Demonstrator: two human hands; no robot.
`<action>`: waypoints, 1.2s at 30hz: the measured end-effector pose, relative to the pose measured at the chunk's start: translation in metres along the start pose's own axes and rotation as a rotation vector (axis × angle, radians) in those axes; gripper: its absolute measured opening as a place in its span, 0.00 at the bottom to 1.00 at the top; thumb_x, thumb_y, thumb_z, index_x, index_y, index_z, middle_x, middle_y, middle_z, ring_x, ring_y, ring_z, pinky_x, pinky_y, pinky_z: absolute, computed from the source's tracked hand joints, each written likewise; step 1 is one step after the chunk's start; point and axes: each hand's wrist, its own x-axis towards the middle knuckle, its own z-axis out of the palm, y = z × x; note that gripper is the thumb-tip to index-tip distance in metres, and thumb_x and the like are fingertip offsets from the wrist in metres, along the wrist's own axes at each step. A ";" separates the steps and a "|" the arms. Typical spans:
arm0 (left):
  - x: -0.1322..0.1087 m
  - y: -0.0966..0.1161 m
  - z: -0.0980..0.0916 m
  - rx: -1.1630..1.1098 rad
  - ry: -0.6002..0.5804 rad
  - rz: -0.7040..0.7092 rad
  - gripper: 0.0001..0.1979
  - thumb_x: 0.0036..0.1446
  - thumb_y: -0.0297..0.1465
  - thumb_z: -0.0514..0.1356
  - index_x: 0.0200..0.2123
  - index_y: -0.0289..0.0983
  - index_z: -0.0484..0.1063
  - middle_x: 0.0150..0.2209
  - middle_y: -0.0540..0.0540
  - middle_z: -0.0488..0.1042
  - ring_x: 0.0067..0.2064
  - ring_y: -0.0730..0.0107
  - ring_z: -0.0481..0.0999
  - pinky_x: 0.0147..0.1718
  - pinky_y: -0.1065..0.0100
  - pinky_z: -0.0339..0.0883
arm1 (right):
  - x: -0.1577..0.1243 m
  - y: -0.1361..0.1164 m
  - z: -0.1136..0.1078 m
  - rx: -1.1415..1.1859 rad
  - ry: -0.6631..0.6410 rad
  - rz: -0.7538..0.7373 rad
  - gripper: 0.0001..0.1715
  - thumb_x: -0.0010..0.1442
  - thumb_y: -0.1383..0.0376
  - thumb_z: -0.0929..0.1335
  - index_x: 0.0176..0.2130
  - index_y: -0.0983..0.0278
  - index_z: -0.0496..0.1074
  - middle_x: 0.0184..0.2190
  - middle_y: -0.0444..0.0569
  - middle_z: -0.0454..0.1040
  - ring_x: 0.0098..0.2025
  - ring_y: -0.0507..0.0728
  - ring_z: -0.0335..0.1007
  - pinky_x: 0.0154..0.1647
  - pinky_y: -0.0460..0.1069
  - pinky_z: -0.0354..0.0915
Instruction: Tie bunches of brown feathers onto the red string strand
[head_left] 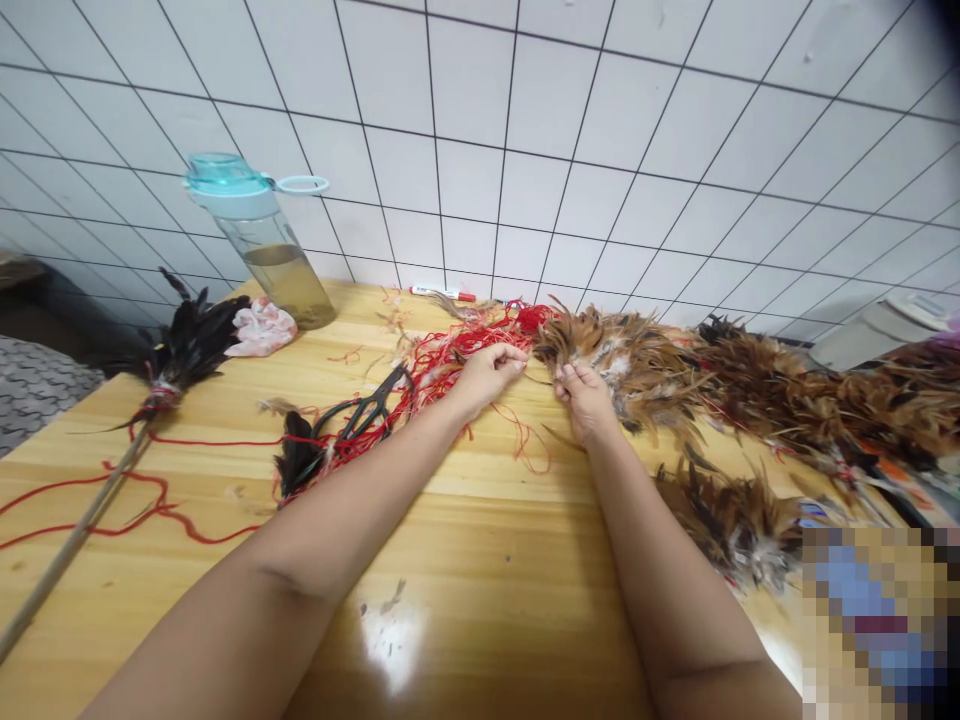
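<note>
Wall tiles (480, 130) fill the upper frame, and a wooden table (487, 570) fills the lower frame. A feather strip (765, 390) lies on the table from centre frame to the right edge. Its long axis slopes slightly down to the right, and its feathers splay out to both sides. Judge it light, soft and limp, and liable to shed. Take hold at the base of the feathers, not at the tips.

A feather duster (187, 345) on a wooden stick (75, 540) lies at the left of the frame. A water bottle (262, 240) stands at the upper left. Red string (442, 360) tangles left of the strip, over black scissors (360, 415). A marker (442, 294) lies at the far table edge.

My left hand (487, 375) has its fingers closed on the red string. My right hand (586, 400) has its fingers pinched on the strip's near end, just beside the left hand.
</note>
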 end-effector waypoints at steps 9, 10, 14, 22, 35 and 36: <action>0.016 -0.004 0.010 0.567 -0.043 0.055 0.08 0.51 0.33 0.59 0.30 0.35 0.75 0.28 0.48 0.75 0.30 0.72 0.68 0.33 0.71 0.60 | 0.015 0.012 -0.010 0.081 0.182 -0.015 0.27 0.45 0.42 0.68 0.26 0.62 0.61 0.19 0.39 0.61 0.17 0.45 0.51 0.16 0.44 0.45; 0.020 -0.001 0.014 0.620 -0.048 0.047 0.07 0.49 0.33 0.60 0.28 0.35 0.75 0.26 0.48 0.74 0.28 0.72 0.67 0.32 0.70 0.59 | 0.015 0.012 -0.009 0.087 0.189 -0.014 0.27 0.45 0.42 0.68 0.27 0.62 0.62 0.19 0.38 0.61 0.17 0.45 0.51 0.16 0.44 0.46; 0.033 0.010 0.036 0.809 -0.078 0.008 0.11 0.45 0.37 0.64 0.20 0.36 0.71 0.20 0.46 0.71 0.27 0.67 0.68 0.32 0.67 0.58 | 0.015 0.010 -0.009 0.133 0.226 0.011 0.25 0.44 0.44 0.69 0.27 0.62 0.63 0.19 0.38 0.61 0.17 0.45 0.51 0.16 0.43 0.46; 0.036 0.005 0.062 0.830 0.054 -0.038 0.09 0.41 0.30 0.65 0.19 0.35 0.66 0.29 0.38 0.74 0.41 0.56 0.73 0.39 0.66 0.61 | 0.010 0.007 -0.005 0.070 0.231 0.010 0.24 0.46 0.46 0.68 0.26 0.63 0.65 0.18 0.40 0.63 0.18 0.46 0.53 0.19 0.44 0.51; -0.004 0.010 0.002 0.338 -0.022 -0.081 0.10 0.47 0.34 0.60 0.21 0.34 0.64 0.19 0.53 0.63 0.21 0.79 0.58 0.24 0.74 0.50 | 0.005 0.017 -0.002 -0.119 0.235 -0.027 0.25 0.48 0.43 0.65 0.25 0.62 0.64 0.16 0.39 0.59 0.20 0.49 0.52 0.23 0.46 0.50; -0.007 0.010 0.000 0.250 -0.025 -0.092 0.10 0.47 0.35 0.60 0.23 0.34 0.65 0.20 0.53 0.64 0.22 0.79 0.60 0.24 0.75 0.51 | 0.003 0.016 -0.002 -0.138 0.229 -0.025 0.25 0.48 0.43 0.65 0.25 0.62 0.65 0.15 0.39 0.59 0.20 0.49 0.52 0.23 0.46 0.50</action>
